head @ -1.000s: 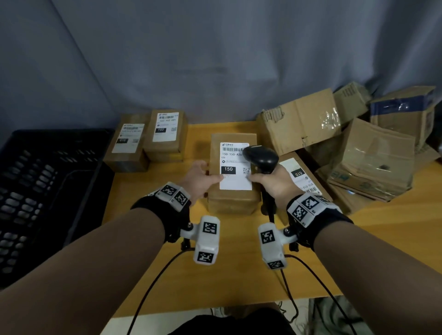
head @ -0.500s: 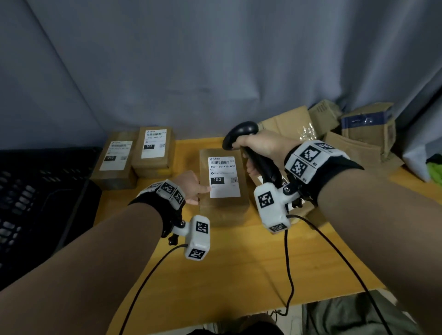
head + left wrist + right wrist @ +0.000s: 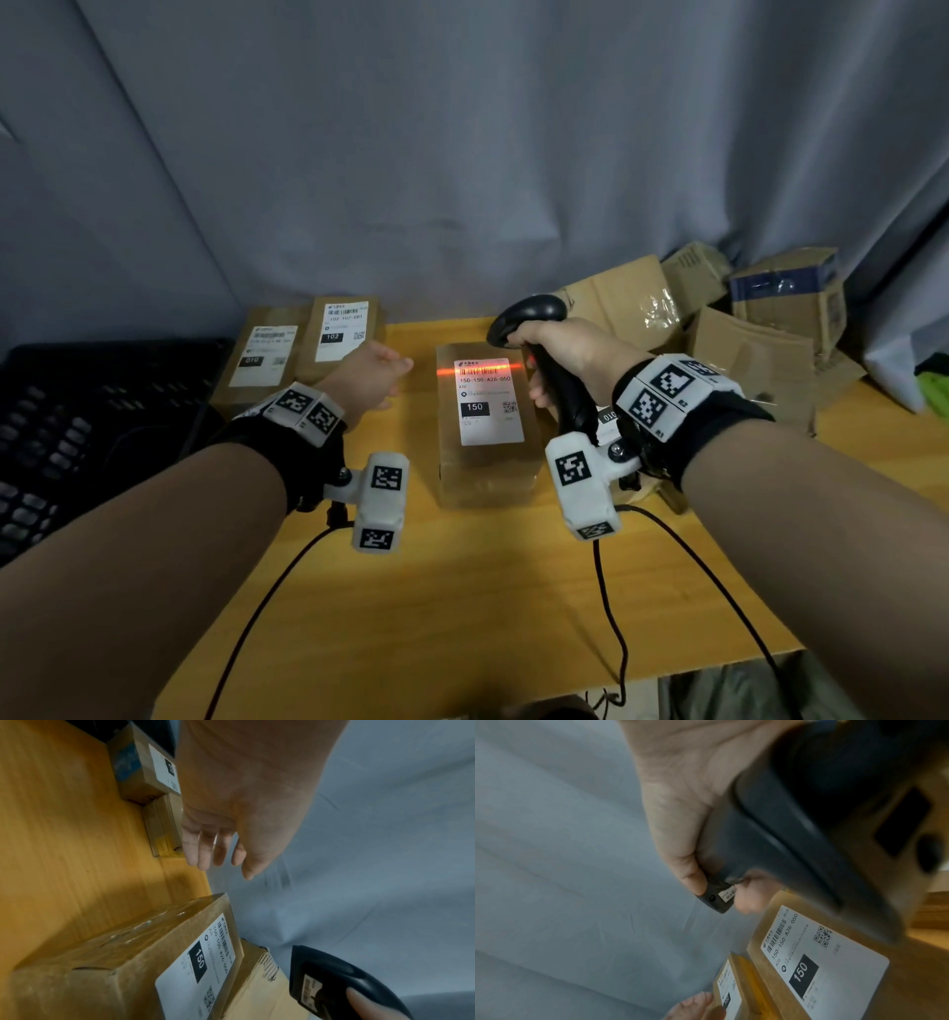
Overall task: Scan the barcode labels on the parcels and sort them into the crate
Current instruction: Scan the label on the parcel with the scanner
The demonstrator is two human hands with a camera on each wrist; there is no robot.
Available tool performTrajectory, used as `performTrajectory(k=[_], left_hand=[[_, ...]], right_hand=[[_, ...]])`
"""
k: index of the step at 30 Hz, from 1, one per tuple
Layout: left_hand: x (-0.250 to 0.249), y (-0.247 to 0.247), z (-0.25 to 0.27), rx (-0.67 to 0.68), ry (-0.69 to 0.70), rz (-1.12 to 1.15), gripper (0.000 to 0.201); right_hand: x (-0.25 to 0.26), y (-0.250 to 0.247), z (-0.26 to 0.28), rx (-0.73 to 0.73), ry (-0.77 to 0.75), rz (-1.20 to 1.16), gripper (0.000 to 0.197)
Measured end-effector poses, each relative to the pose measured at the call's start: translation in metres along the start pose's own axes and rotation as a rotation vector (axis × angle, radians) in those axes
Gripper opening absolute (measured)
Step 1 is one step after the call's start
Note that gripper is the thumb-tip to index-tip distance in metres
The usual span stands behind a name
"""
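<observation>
Yellow wooden table (image 3: 462, 591) backed by grey curtain (image 3: 462, 154). Brown cardboard parcel with white "150" label (image 3: 485, 426) laid flat mid-table, red scanner line across barcode. Black handheld scanner (image 3: 539, 354) gripped by right hand (image 3: 570, 349). Left hand (image 3: 369, 380) held loose, fingers apart, nothing held. Black plastic crate (image 3: 77, 426) seen at left.

A grey curtain (image 3: 462, 154) hangs behind the yellow desk (image 3: 462, 591), with a white bag (image 3: 893, 360) at three o'clock.

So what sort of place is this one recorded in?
Most likely a makeshift parcel-sorting station rather than a real depot: labelled cardboard parcels on a yellow wooden table, a handheld barcode scanner in the right hand, a black crate beside the table, and a grey curtain as backdrop.
</observation>
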State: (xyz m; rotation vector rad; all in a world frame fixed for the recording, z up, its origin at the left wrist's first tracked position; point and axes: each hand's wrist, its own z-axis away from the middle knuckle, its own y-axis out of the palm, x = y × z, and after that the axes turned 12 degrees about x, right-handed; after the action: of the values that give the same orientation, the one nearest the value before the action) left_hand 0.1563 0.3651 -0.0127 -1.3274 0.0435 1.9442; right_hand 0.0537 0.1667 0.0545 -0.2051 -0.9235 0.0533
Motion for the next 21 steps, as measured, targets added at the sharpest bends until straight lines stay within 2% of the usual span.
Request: performTrajectory(k=[9, 11, 13, 14, 16, 18, 21], left_hand=[[-0.002, 0.009, -0.001, 0.006, 0.028, 0.007, 0.025], [-0.002, 0.011, -0.001, 0.007, 0.029, 0.005, 0.022], [0.0, 0.013, 0.0, 0.02, 0.021, -0.023, 0.028], [0.002, 0.014, 0.0, 0.032, 0.024, -0.06, 0.036], [0.008, 0.018, 0.002, 0.065, 0.062, -0.27, 0.053], [0.015, 0.024, 0.005, 0.111, 0.136, -0.525, 0.067], [0.021, 0.036, 0.007, 0.244, 0.183, -0.781, 0.082]], right_hand=[[-0.001, 0.001, 0.002, -0.02, -0.026, -0.041, 0.028], [-0.003, 0.003, 0.0, -0.047, -0.051, -0.058, 0.024], [-0.01, 0.005, -0.005, -0.09, -0.096, -0.022, 0.017], [-0.016, 0.007, -0.008, -0.098, -0.117, 0.017, 0.014], [-0.034, 0.01, -0.019, -0.106, -0.124, 0.062, 0.028], [-0.053, 0.015, -0.032, -0.174, -0.072, 0.093, 0.035], [-0.075, 0.021, -0.046, -0.243, 0.034, 0.127, 0.042]])
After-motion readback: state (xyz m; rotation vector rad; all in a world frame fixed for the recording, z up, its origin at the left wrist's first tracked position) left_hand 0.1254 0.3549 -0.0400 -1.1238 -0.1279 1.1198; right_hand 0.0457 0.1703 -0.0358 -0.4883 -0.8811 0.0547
